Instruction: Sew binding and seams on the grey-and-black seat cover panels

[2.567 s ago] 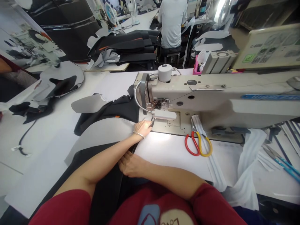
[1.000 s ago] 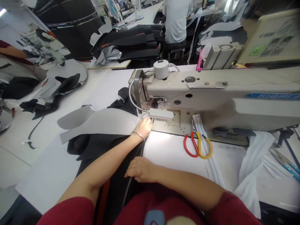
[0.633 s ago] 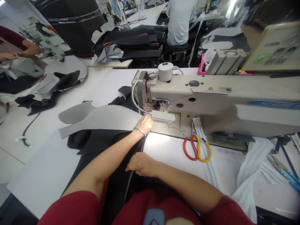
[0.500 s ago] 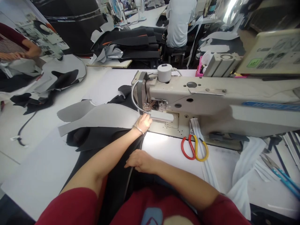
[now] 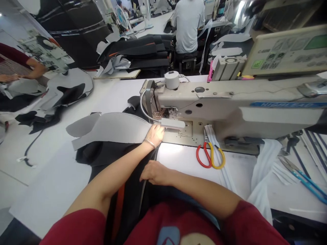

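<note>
Both hands (image 5: pixel 155 134) flat on black fabric (image 5: pixel 133 200).

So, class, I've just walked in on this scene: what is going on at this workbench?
A person in a red top sits at an industrial sewing machine. The left hand presses grey and black fabric flat right beside the needle area, while the right hand rests on the black fabric's edge nearer the body. Red and yellow scissors lie untouched on the table. Another person sits at a bench further back.
</note>
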The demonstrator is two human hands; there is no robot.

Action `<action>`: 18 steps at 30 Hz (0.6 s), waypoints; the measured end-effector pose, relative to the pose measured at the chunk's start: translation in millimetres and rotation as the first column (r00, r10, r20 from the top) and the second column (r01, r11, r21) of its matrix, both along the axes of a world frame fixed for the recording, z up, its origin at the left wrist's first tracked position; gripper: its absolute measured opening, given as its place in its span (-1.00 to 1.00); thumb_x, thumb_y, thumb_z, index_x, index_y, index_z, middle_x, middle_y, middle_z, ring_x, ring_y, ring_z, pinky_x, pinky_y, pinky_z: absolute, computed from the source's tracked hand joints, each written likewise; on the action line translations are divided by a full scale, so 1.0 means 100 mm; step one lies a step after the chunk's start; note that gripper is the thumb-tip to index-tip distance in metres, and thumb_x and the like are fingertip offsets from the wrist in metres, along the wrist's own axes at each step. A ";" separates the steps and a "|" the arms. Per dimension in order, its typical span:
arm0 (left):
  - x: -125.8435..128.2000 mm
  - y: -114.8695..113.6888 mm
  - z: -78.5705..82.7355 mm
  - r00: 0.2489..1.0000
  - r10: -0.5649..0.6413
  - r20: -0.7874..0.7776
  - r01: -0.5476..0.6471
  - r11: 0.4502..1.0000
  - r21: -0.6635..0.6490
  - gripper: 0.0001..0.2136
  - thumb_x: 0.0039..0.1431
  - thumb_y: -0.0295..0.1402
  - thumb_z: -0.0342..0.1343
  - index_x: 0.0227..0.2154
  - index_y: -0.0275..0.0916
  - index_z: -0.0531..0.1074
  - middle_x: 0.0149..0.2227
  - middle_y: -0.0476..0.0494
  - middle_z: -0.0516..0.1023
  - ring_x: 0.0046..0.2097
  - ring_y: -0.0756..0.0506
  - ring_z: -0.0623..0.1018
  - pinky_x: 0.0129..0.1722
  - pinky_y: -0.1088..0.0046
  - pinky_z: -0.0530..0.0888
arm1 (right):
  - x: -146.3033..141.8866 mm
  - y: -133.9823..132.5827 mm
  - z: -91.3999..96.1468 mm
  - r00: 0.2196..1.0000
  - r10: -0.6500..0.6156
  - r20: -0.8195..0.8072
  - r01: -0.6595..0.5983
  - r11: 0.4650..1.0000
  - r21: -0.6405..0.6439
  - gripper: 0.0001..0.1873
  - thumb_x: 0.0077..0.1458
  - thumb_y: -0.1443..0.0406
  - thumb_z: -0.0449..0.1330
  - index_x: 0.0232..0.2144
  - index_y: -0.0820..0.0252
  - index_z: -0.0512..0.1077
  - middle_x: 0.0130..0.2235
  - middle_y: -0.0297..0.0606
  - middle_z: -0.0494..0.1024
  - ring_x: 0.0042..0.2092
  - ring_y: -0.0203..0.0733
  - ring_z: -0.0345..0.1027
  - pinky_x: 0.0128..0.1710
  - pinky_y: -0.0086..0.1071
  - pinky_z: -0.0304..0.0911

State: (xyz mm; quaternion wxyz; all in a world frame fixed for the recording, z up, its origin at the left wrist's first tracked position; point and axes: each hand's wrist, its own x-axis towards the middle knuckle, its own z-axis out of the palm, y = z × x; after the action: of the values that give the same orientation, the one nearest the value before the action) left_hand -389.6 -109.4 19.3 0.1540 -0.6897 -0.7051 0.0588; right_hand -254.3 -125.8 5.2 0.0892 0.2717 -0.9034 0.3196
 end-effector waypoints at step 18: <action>0.04 0.06 -0.19 0.982 0.184 0.045 -0.186 0.982 0.040 -0.70 0.11 -0.56 -0.29 -0.40 -0.39 0.38 -0.41 -0.32 0.37 -0.25 -0.20 0.34 -0.25 0.18 0.22 | -0.04 0.16 -0.06 0.999 0.020 0.046 -0.019 1.000 -0.013 -0.67 -0.16 0.50 0.00 -0.32 0.18 0.41 -0.29 -0.38 0.50 -0.22 -0.36 0.28 -0.24 -0.43 0.04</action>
State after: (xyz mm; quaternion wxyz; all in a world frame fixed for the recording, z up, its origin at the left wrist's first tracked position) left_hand -385.3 -103.2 -0.1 0.1483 -0.6188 -0.7702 0.0432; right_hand -257.9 -109.6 -1.3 0.0668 0.2723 -0.9005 0.3323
